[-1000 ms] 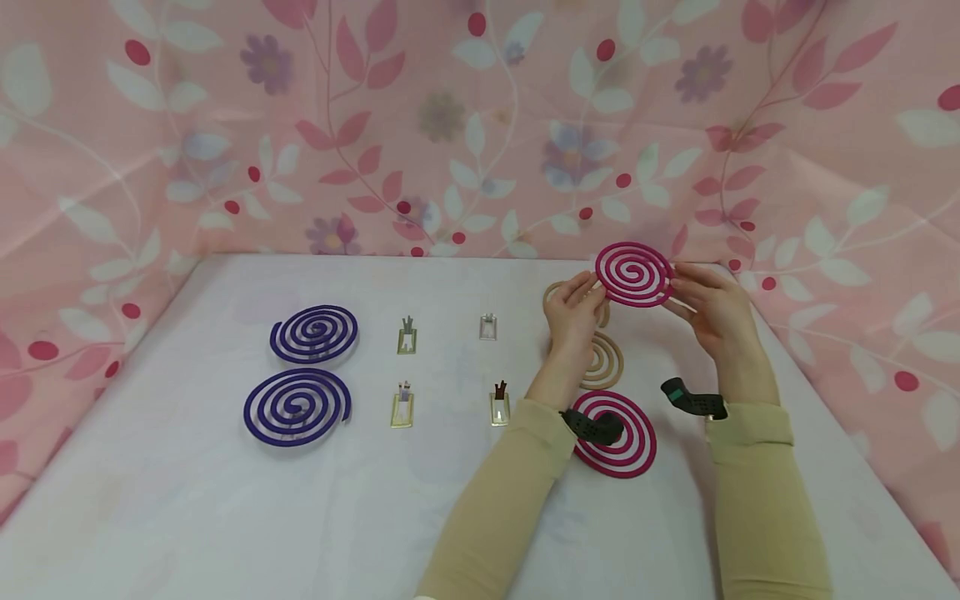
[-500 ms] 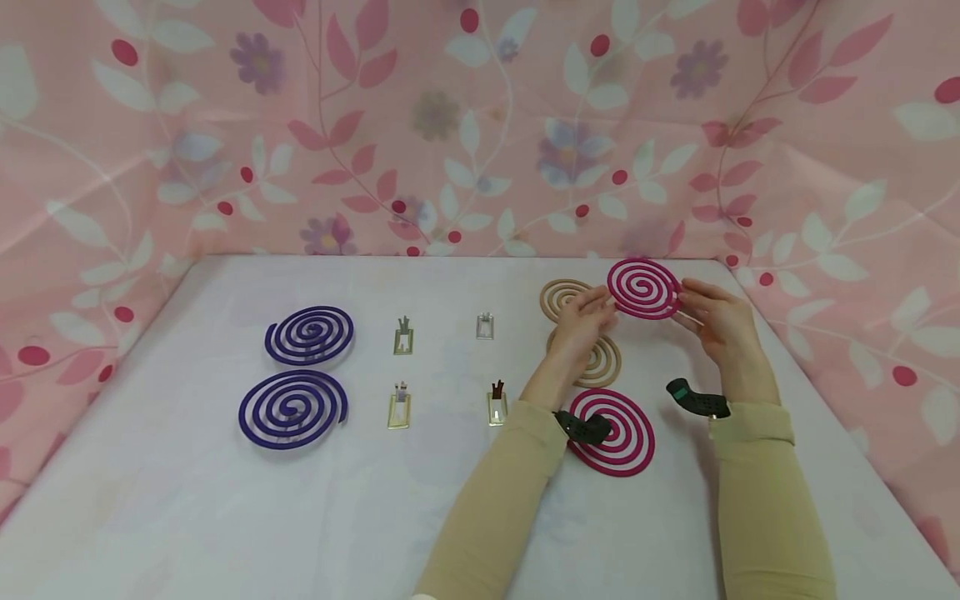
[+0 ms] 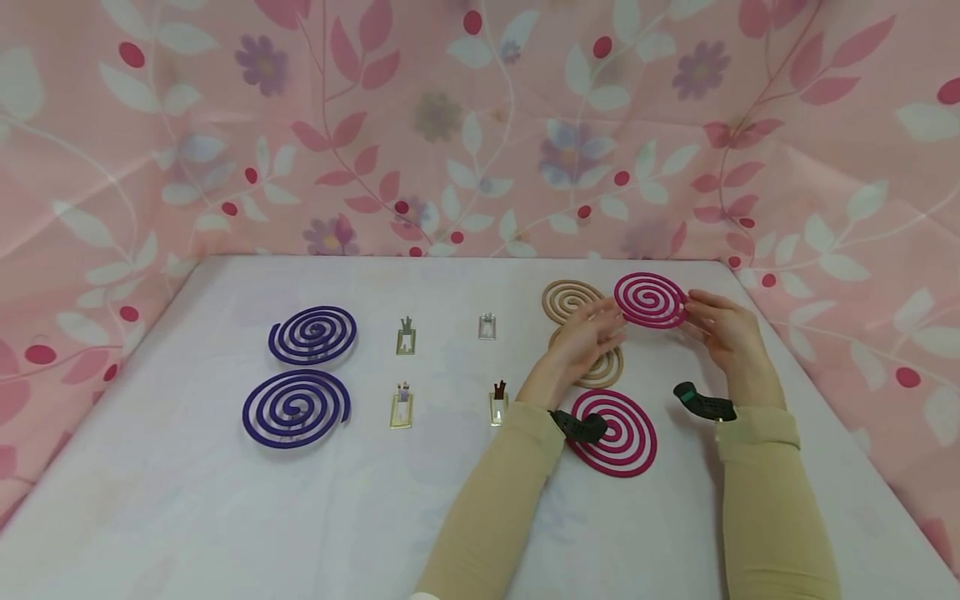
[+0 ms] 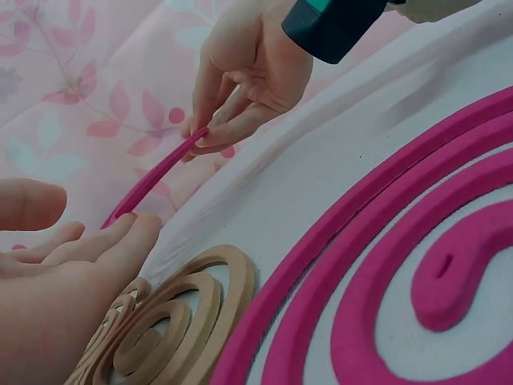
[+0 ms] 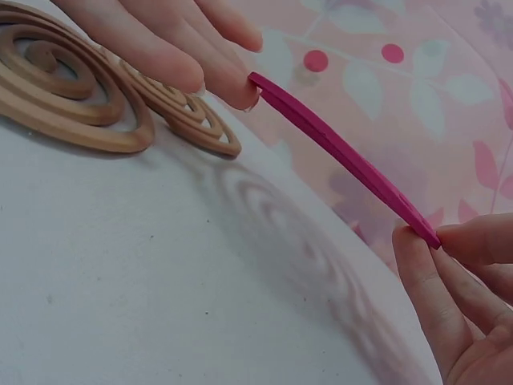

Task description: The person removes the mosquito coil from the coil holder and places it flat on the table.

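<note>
My right hand (image 3: 726, 333) pinches the right edge of a pink mosquito coil (image 3: 649, 299) between thumb and fingers, above the table's back right. On the coil's other side, my left hand (image 3: 577, 346) has its fingers extended, with fingertips at the rim and the thumb apart, as the left wrist view shows. The right wrist view shows the raised coil (image 5: 345, 156) edge-on and tilted, its shadow below. Under the left hand lie two tan coils, one behind (image 3: 572, 300) and one in front (image 3: 617, 372), partly covered. A second pink coil (image 3: 652, 437) lies nearer, partly behind the left wrist camera.
Two purple coils, a far one (image 3: 318, 330) and a near one (image 3: 294, 407), lie on the left. Between the groups stand several small metal coil stands (image 3: 402, 412) with upright tabs. A floral cloth (image 3: 442, 117) surrounds the white table (image 3: 225, 517).
The pink coil in my right hand has moved down and slightly right. My left fingers have straightened and loosened from its left edge. The other coils and the stands stay put.
</note>
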Tool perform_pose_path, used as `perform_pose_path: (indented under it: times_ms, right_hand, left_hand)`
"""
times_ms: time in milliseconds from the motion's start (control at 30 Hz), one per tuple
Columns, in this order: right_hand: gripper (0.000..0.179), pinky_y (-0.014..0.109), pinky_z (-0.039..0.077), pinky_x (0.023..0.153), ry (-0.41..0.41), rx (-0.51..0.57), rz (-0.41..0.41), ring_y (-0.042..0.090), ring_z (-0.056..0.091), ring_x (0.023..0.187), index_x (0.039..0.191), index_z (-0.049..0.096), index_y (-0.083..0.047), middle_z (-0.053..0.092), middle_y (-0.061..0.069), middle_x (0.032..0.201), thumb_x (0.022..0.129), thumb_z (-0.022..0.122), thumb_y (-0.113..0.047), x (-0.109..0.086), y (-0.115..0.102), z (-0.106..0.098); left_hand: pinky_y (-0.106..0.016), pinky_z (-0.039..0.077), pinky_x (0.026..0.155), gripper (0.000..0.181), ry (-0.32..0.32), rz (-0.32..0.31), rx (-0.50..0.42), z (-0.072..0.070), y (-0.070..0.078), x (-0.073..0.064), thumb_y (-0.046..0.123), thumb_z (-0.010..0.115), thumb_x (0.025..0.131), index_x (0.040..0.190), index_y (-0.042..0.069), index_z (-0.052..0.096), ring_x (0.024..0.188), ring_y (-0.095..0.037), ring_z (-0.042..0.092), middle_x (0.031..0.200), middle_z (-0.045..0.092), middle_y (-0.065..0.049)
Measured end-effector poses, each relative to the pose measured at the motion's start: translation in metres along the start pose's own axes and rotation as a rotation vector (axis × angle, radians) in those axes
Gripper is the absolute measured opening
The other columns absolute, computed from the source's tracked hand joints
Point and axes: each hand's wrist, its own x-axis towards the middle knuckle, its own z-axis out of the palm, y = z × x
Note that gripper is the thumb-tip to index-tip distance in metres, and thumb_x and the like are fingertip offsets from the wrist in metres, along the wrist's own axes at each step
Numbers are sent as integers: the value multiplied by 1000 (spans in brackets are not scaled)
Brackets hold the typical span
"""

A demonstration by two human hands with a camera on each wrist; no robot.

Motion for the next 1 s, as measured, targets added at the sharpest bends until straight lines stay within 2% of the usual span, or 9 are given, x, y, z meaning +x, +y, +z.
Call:
perform_pose_path:
  times_ms: [133, 200, 367, 500, 533, 700, 767, 833, 1000]
  right_hand:
    - [16, 17, 54, 80, 0, -27, 16, 9, 69, 90, 97, 77, -19, 69, -8, 104, 93, 69, -7, 3, 3, -2]
    - [17, 18, 56, 81, 3, -32, 29, 9, 67, 93, 105, 76, -19, 67, -7, 108, 93, 70, -8, 4, 4, -2]
    - [40, 18, 56, 83, 33, -83, 61, 10, 63, 100, 133, 64, -18, 59, -5, 120, 93, 70, -13, 6, 8, -1]
    - [42, 19, 58, 80, 40, -94, 63, 9, 66, 94, 136, 62, -17, 57, -3, 121, 95, 68, -11, 7, 10, -1]
    - [41, 20, 58, 79, 41, -89, 59, 9, 66, 93, 135, 62, -16, 57, -2, 120, 95, 67, -10, 7, 10, -1]
    - [18, 22, 60, 73, 82, -64, 20, 9, 70, 83, 106, 73, -17, 70, -5, 101, 94, 67, -5, 5, 10, 1]
    - [18, 22, 60, 72, 103, -47, 5, 10, 71, 79, 94, 73, -19, 74, -5, 90, 93, 67, -2, 4, 10, 2]
    - [20, 22, 60, 71, 129, -44, -7, 9, 71, 77, 91, 73, -18, 75, -4, 84, 93, 66, 0, 3, 11, 5]
    - [20, 20, 59, 72, 180, -87, -23, 7, 68, 77, 89, 71, -19, 68, -4, 94, 92, 66, 1, 2, 13, 10]
  left_hand:
    - [-45, 35, 118, 48, -18, -17, -15, -2, -2, 1, 2, 41, 105, 152, -5, 31, 145, -34, 36, 158, 33, -21]
    - [-44, 32, 119, 50, -25, -29, -18, -3, -4, 2, -3, 38, 105, 153, -6, 28, 147, -34, 32, 159, 30, -23]
    - [-43, 28, 122, 54, -42, -55, -18, -4, -6, 1, -8, 35, 103, 155, -6, 21, 149, -36, 26, 161, 23, -26]
    - [-43, 28, 121, 54, -37, -55, -27, -4, -6, 0, -7, 36, 103, 155, -6, 21, 149, -36, 26, 161, 22, -26]
    - [-43, 28, 121, 54, -36, -54, -28, -4, -7, 0, -7, 36, 103, 155, -6, 21, 149, -36, 26, 161, 22, -26]
    - [-43, 29, 121, 54, -41, -52, -40, -5, -10, 2, -7, 35, 103, 155, -5, 21, 148, -36, 27, 161, 22, -26]
    - [-43, 29, 121, 53, -41, -48, -44, -5, -12, 4, -6, 36, 103, 155, -5, 22, 148, -37, 27, 161, 23, -25]
    - [-44, 29, 121, 53, -39, -49, -46, -5, -14, 5, -5, 36, 104, 155, -5, 23, 148, -37, 28, 161, 23, -25]
    - [-43, 30, 121, 52, -34, -46, -43, -4, -14, 4, -6, 36, 104, 155, -5, 24, 148, -36, 29, 160, 24, -25]
